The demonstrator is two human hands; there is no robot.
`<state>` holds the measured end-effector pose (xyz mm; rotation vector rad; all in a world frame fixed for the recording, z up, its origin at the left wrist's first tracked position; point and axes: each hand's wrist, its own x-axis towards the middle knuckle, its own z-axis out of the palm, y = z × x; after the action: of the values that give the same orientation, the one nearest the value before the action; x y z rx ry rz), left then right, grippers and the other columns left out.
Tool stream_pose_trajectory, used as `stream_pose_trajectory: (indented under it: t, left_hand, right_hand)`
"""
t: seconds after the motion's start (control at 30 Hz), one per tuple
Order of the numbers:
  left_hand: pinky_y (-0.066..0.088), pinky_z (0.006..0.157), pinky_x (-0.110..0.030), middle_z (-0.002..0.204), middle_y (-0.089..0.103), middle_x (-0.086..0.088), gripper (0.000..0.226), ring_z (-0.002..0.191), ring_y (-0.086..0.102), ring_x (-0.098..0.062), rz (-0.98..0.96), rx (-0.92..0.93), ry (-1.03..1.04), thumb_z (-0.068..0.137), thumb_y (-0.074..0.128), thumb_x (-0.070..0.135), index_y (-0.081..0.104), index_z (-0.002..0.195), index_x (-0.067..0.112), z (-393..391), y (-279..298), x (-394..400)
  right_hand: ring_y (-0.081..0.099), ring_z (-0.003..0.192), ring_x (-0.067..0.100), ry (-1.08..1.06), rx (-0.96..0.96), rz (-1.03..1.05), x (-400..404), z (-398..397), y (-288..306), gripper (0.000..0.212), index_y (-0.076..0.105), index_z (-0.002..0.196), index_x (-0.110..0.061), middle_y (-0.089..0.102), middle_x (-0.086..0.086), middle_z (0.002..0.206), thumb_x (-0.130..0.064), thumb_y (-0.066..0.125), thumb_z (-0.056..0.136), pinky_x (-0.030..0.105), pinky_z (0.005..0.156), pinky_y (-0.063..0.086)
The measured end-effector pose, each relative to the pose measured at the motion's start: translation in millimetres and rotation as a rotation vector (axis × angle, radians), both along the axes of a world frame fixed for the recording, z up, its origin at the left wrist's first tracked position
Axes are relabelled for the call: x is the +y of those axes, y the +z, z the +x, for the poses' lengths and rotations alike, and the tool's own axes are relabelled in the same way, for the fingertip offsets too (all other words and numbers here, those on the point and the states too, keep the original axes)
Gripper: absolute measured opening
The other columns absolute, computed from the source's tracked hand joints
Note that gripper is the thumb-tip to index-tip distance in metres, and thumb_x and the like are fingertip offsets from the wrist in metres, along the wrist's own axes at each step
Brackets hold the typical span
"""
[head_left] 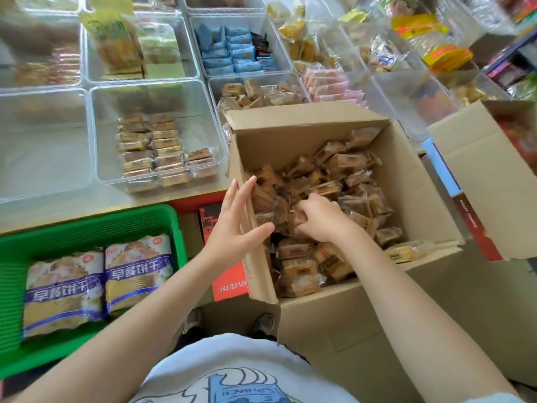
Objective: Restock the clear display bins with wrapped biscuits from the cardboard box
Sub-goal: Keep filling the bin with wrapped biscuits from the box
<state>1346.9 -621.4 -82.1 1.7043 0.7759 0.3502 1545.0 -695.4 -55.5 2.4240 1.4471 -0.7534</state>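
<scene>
1. Shop counter with rows of clear bins; one bin just left of the cardboard box holds neat rows of wrapped biscuits and has room to spare.
2. Cardboard box: open, standing against the counter edge, loosely heaped with brown wrapped biscuits of the same kind.
3. Right hand: inside the box, fingers curled round one or more packets near the heap's middle.
4. Left hand: fingers straight, resting against the box's left flap, gripping nothing.
5. Handling, as judged: each packet looks light, with a crinkly, slippery film wrapper over a brittle biscuit; best taken by the flat sides with gentle pressure, several at once, not by the sealed ends.
6. Green basket, lower left: two large bags bearing upside-down print that reads "早餐饼干".
7. Red carton beside the box: "143克X12" can be read. Print on the small wrappers is too blurred to read.
</scene>
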Motion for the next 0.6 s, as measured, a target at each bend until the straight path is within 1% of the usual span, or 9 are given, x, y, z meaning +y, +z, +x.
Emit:
stream_pose_trajectory:
  t: [0.07, 0.13, 0.2, 0.23, 0.33, 0.4, 0.5, 0.53, 0.6]
  left_hand:
    - [0.023, 0.113, -0.036, 0.166, -0.005, 0.023, 0.083, 0.152, 0.007, -0.006, 0.008, 0.032, -0.019, 0.090, 0.072, 0.042, 0.017, 0.148, 0.064, -0.3, 1.6, 2.2]
    - [0.024, 0.116, -0.039, 0.166, -0.002, 0.020, 0.074, 0.153, 0.009, -0.011, 0.007, 0.071, -0.029, 0.089, 0.070, 0.051, 0.023, 0.143, 0.068, -2.6, 3.9, 8.6]
    - [0.030, 0.116, -0.040, 0.164, 0.014, 0.015, 0.055, 0.150, 0.018, -0.013, 0.023, 0.065, 0.020, 0.085, 0.065, 0.064, 0.040, 0.133, 0.068, -5.6, 11.7, 18.5]
    - [0.036, 0.113, -0.037, 0.159, 0.027, 0.013, 0.046, 0.145, 0.029, -0.013, 0.037, 0.037, 0.068, 0.083, 0.063, 0.068, 0.049, 0.127, 0.064, -7.1, 17.9, 24.8]
    - [0.051, 0.084, -0.023, 0.122, 0.064, 0.014, 0.024, 0.111, 0.060, -0.005, -0.021, -0.096, 0.154, 0.092, 0.062, 0.052, 0.062, 0.115, 0.045, -12.4, 43.4, 51.1]
    - [0.056, 0.072, -0.024, 0.101, 0.072, 0.011, 0.018, 0.091, 0.067, -0.003, -0.108, -0.182, 0.168, 0.094, 0.065, 0.038, 0.064, 0.112, 0.036, -20.1, 60.0, 72.8]
    - [0.061, 0.071, -0.030, 0.097, 0.072, 0.008, 0.021, 0.083, 0.071, -0.005, -0.080, -0.208, 0.221, 0.089, 0.073, 0.027, 0.063, 0.106, 0.035, -41.7, 65.0, 110.5]
    - [0.063, 0.073, -0.035, 0.099, 0.072, 0.007, 0.024, 0.084, 0.072, -0.008, -0.066, -0.209, 0.226, 0.087, 0.076, 0.026, 0.064, 0.106, 0.035, -50.3, 61.7, 123.8]
    - [0.062, 0.077, -0.044, 0.103, 0.073, 0.004, 0.029, 0.088, 0.073, -0.016, -0.021, -0.201, 0.220, 0.085, 0.078, 0.022, 0.066, 0.109, 0.034, -65.6, 52.2, 150.7]
  right_hand:
    - [0.057, 0.107, 0.018, -0.158, 0.265, 0.155, -0.4, 6.5, 16.5, 0.027, 0.061, 0.115, -0.021, 0.057, -0.003, 0.119, -0.040, 0.065, 0.095, 0.033, 0.084, 0.049]
    - [0.062, 0.103, 0.012, -0.305, 0.532, 0.301, 3.2, 6.6, 38.0, 0.024, 0.064, 0.113, -0.028, 0.065, -0.007, 0.113, -0.046, 0.062, 0.096, 0.030, 0.075, 0.052]
    - [0.069, 0.101, 0.014, -0.382, 0.742, 0.390, 12.4, 1.4, 59.3, 0.024, 0.065, 0.112, -0.030, 0.071, -0.004, 0.108, -0.048, 0.059, 0.098, 0.035, 0.071, 0.059]
    - [0.071, 0.097, 0.016, -0.378, 0.798, 0.420, 19.2, -3.0, 68.4, 0.024, 0.066, 0.111, -0.029, 0.073, -0.002, 0.106, -0.048, 0.059, 0.098, 0.036, 0.068, 0.060]
    - [0.072, 0.090, 0.015, -0.253, 0.843, 0.487, 48.2, -23.6, 91.5, 0.025, 0.066, 0.115, -0.026, 0.074, 0.002, 0.102, -0.044, 0.059, 0.098, 0.029, 0.062, 0.055]
    - [0.071, 0.093, 0.011, -0.165, 0.837, 0.483, 71.9, -38.4, 99.0, 0.024, 0.065, 0.118, -0.026, 0.073, 0.000, 0.103, -0.039, 0.063, 0.097, 0.028, 0.072, 0.059]
    - [0.068, 0.100, 0.010, -0.009, 0.732, 0.456, 113.0, -56.1, 99.6, 0.031, 0.064, 0.122, -0.030, 0.071, -0.005, 0.107, -0.035, 0.072, 0.092, 0.030, 0.087, 0.058]
    - [0.066, 0.100, 0.011, 0.040, 0.688, 0.454, 127.6, -61.1, 97.7, 0.033, 0.064, 0.122, -0.028, 0.071, -0.005, 0.107, -0.032, 0.074, 0.090, 0.029, 0.086, 0.057]
    - [0.063, 0.097, 0.006, 0.134, 0.597, 0.472, 157.3, -70.6, 90.7, 0.033, 0.067, 0.120, -0.024, 0.070, -0.007, 0.104, -0.025, 0.076, 0.089, 0.018, 0.080, 0.049]
